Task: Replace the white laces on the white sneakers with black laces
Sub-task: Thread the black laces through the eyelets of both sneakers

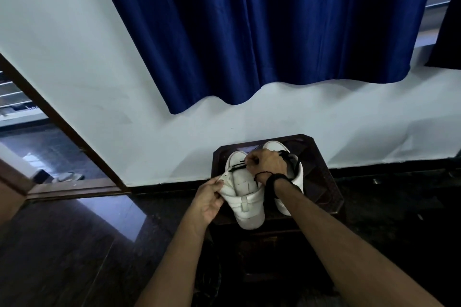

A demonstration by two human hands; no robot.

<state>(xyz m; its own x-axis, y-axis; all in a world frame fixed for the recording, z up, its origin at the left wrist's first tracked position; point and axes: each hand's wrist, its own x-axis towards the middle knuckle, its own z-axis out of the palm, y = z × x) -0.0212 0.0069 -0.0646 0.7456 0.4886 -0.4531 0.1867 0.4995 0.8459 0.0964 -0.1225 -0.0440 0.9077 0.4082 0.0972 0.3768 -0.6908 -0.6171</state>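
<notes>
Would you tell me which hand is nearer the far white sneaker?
Right: the right hand overlaps the far white sneaker; the left hand holds the near sneaker's opposite side.

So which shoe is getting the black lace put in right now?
Find the big blue curtain; below it, against the wall, stands a small dark wooden table with two white sneakers. It is the nearer sneaker, by the left hand, with the black lace crossing its toe end. The other sneaker sits mostly hidden behind the right hand.
</notes>
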